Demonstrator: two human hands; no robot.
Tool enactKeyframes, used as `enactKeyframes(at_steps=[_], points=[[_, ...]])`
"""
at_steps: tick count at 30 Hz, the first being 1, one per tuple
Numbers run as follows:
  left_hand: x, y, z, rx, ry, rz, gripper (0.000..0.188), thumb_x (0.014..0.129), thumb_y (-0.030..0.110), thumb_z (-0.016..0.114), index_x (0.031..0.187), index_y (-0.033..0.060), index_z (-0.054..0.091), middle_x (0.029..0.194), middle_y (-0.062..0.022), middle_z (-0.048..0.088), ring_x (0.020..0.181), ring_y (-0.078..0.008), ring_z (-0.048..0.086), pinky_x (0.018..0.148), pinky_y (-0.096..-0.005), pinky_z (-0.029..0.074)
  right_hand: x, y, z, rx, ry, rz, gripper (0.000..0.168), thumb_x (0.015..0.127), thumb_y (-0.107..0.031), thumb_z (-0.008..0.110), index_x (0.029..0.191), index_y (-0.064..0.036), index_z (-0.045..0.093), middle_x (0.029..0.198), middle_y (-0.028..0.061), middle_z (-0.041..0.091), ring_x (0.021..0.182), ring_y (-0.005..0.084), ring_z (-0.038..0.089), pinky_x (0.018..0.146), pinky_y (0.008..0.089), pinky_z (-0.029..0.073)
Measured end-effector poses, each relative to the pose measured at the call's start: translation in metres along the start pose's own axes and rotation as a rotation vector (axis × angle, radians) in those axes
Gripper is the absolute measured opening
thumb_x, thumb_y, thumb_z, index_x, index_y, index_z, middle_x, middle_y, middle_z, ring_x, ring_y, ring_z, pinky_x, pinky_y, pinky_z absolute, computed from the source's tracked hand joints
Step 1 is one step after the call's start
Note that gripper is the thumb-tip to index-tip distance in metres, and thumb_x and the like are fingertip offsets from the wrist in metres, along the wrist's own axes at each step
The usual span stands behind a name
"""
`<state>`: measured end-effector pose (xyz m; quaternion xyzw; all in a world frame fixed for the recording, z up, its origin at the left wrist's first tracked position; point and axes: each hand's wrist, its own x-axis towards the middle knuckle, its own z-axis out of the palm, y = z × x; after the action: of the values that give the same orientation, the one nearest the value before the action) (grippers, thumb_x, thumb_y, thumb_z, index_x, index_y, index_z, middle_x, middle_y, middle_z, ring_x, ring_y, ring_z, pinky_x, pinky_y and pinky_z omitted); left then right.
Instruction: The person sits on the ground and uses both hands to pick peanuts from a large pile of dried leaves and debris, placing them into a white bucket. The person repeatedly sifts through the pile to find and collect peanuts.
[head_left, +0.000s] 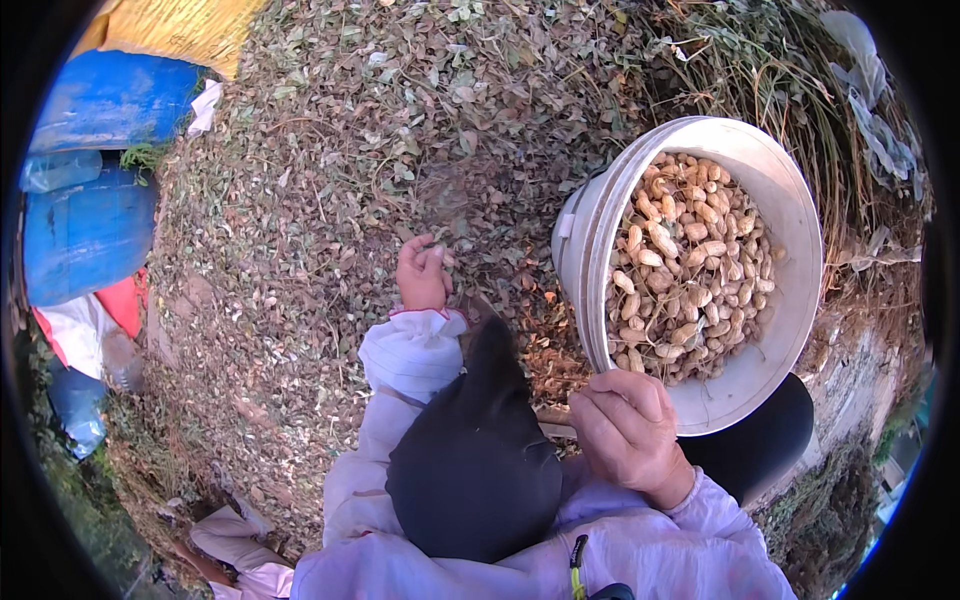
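Observation:
A white plastic bucket (780, 375) stands tilted at the right, partly filled with unshelled peanuts (690, 262). Right by its near rim is my right hand (626, 431), fingers curled inward; whether they hold anything is hidden. My left hand (424, 276) is held over dry leaf litter (322, 187), to the left of the bucket. Its fingers are partly bent, and a small pale bit shows beside the thumb, too small to identify. Between my arms, my dark-clothed knee (480, 457) rises from below.
Blue plastic drums (90, 232), a yellow woven sack (172, 30) and a red and white sack (82, 330) line the left side. Pulled plant stems (780, 82) heap at the upper right near torn plastic film (877, 120). Another person's leg (232, 536) shows at the lower left.

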<state>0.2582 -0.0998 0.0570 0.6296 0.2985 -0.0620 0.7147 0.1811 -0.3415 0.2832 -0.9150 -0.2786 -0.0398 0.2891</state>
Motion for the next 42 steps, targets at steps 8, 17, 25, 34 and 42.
enactKeyframes(at_steps=[8,17,25,34,42], points=[[-0.075,0.193,0.060,-0.150,-0.791,0.327,0.033,0.096,0.022,0.053,0.122,0.0030,0.044,0.091,-0.0110,0.061,0.065,-0.0151,0.060,0.054,-0.0236,0.047,0.003,-0.004,-0.005,0.045,0.046,0.001,0.028,0.064,-0.004,0.071,0.091,-0.001,0.064,0.086,0.0075,0.063,0.094,0.0250,0.059,0.071,0.0353,0.047],[-0.114,0.236,0.106,0.646,-0.967,0.472,0.025,0.084,-0.006,0.060,0.109,-0.0032,0.061,0.089,-0.0072,0.067,0.082,-0.0100,0.064,0.078,-0.0220,0.051,-0.086,-0.007,-0.009,0.422,-0.368,0.086,0.032,0.070,-0.004,0.062,0.102,0.001,0.061,0.081,0.0115,0.063,0.077,0.0286,0.063,0.066,0.0342,0.053],[-0.107,0.195,0.137,0.968,-0.865,1.231,0.015,0.078,0.004,0.067,0.087,0.0051,0.054,0.075,-0.0081,0.056,0.065,-0.0233,0.061,0.057,-0.0326,0.046,-0.264,0.038,0.142,1.089,-1.252,0.472,0.035,0.093,-0.027,0.049,0.116,-0.003,0.058,0.117,0.0186,0.058,0.113,0.0335,0.053,0.097,0.0382,0.042],[-0.097,0.179,0.146,0.931,-0.917,1.341,0.016,0.072,0.006,0.073,0.080,0.0041,0.059,0.065,-0.0094,0.055,0.057,-0.0305,0.056,0.050,-0.0362,0.044,-0.302,0.043,0.112,1.383,-1.331,0.527,0.036,0.092,-0.028,0.049,0.117,-0.003,0.058,0.117,0.0188,0.058,0.112,0.0345,0.053,0.096,0.0390,0.042],[-0.104,0.170,0.150,0.914,-0.946,1.226,0.020,0.063,0.004,0.072,0.081,0.0063,0.064,0.060,-0.0059,0.053,0.049,-0.0230,0.053,0.042,-0.0320,0.039,-0.319,0.039,0.072,1.513,-1.265,0.435,0.037,0.092,-0.029,0.049,0.118,-0.004,0.057,0.116,0.0190,0.059,0.112,0.0353,0.053,0.096,0.0398,0.043]])
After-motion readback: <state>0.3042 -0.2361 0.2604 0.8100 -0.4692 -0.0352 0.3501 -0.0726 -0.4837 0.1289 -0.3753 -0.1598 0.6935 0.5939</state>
